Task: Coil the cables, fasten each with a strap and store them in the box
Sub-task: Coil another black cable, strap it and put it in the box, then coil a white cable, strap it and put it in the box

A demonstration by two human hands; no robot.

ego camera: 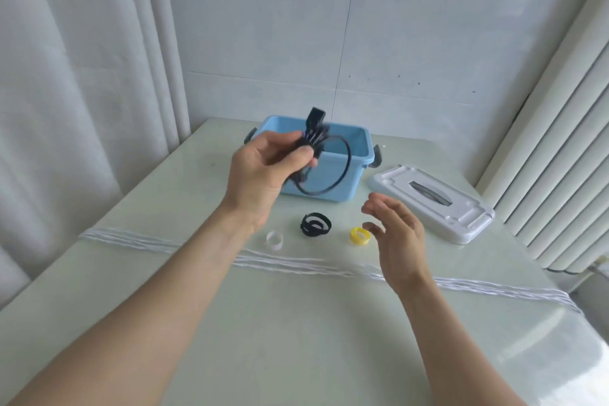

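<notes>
My left hand [263, 175] is raised in front of the blue box [359, 152] and grips a coiled black cable [342, 171], whose plug sticks up above my fingers. A strap seems wrapped around the coil where I pinch it. My right hand [395, 231] hovers open over the table, fingers spread, holding nothing, just right of a yellow strap roll [358, 236]. A black strap roll [315, 224] and a clear strap roll [274, 240] lie on the table between my hands. A long white cable [296, 262] stretches across the table from left to right.
The box's white lid [435, 204] lies on the table to the right of the box. The pale green table [296, 323] meets a curtain [66, 76] on the left, a tiled wall behind, and a white ribbed radiator [560, 158] on the right.
</notes>
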